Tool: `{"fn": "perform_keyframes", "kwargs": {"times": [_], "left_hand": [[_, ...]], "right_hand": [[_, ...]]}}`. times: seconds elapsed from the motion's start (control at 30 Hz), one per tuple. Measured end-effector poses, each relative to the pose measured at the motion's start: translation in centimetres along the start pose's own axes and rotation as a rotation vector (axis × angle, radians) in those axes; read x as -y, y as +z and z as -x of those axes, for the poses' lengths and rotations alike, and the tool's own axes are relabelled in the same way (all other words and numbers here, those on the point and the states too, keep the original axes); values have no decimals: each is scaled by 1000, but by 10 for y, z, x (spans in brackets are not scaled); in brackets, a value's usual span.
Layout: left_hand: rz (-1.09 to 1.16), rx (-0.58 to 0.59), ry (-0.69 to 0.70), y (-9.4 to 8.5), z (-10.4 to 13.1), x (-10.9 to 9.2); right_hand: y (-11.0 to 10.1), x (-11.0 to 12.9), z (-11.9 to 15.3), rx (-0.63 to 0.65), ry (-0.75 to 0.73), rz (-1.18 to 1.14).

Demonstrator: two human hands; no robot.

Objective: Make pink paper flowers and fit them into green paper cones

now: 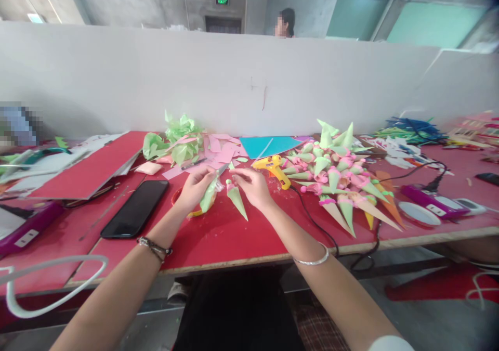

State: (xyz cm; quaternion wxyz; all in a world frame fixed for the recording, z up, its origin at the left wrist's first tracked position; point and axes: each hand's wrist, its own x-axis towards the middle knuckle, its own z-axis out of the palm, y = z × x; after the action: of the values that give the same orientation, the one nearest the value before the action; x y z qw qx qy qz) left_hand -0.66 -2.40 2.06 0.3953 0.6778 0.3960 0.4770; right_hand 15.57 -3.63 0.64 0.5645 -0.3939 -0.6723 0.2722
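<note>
My left hand (198, 185) is closed round a bunch of light green paper (209, 197), and a pointed metal tip shows beside its fingers. Just right of it, my right hand (251, 184) has its fingers pinched together at the top of a small green paper cone (237, 201), whose point hangs down and to the right. Pink and green bits show at the cone's top. Beneath my left hand, a yellow round rim (196, 212) is partly hidden. A yellow glue gun (275, 169) lies behind my right hand.
Many pink and green paper cones (337, 171) are heaped on the right. A black phone (135, 209) lies on the left of the red table (234, 244). Behind are green tissue (181, 138), pink paper (222, 148) and a blue sheet (268, 145). A person (286, 22) is beyond the partition.
</note>
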Motion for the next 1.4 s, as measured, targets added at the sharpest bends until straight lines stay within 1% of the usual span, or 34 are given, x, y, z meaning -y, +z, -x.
{"fn": "perform_keyframes", "kwargs": {"times": [0.03,0.1,0.17,0.2,0.23,0.3,0.4,0.47,0.57,0.8,0.87,0.93,1.0,1.03,1.07,1.13,1.2,1.27,1.4], "left_hand": [[-39,-39,21,-2,-1,0],[-205,-119,68,-7,-3,2],[-461,-197,77,-11,-4,4],[-601,-225,55,-14,-3,6],[-734,-233,19,-15,-3,7],[-953,-199,-64,-17,-1,9],[-1127,-125,-123,-18,0,11],[-1148,-97,-110,-17,-1,11],[-1108,-69,-42,-17,-2,12],[-1066,-53,104,-18,-5,21],[-1094,-74,185,-17,-5,20],[-1138,-121,287,-14,-3,16],[-1189,-156,368,-10,0,9],[-1216,-151,390,-7,1,6],[-1239,-126,401,-4,3,3],[-1263,-20,401,1,6,-1],[-1257,108,388,7,8,-2],[-1252,191,379,11,10,-1],[-1259,224,374,19,12,2]], "right_hand": [[0,0,0,2,6,15],[-1,0,1,22,49,0],[0,0,1,39,114,-46],[0,0,2,38,139,-65],[1,-1,2,34,155,-76],[1,-2,2,26,165,-92],[1,-3,0,23,177,-132],[1,-4,0,9,196,-146],[0,-6,-1,-8,198,-125],[0,-9,-2,-42,198,-98],[0,-9,-2,-47,223,-114],[-1,-7,-2,-45,249,-111],[-1,-6,-1,-55,252,-60],[-2,-7,-1,-68,248,-15],[-2,-7,-1,-82,242,39],[-3,-9,0,-88,244,131],[-3,-10,-1,-47,257,187],[-3,-11,-1,-1,250,221],[-4,-9,-2,9,217,280]]}}
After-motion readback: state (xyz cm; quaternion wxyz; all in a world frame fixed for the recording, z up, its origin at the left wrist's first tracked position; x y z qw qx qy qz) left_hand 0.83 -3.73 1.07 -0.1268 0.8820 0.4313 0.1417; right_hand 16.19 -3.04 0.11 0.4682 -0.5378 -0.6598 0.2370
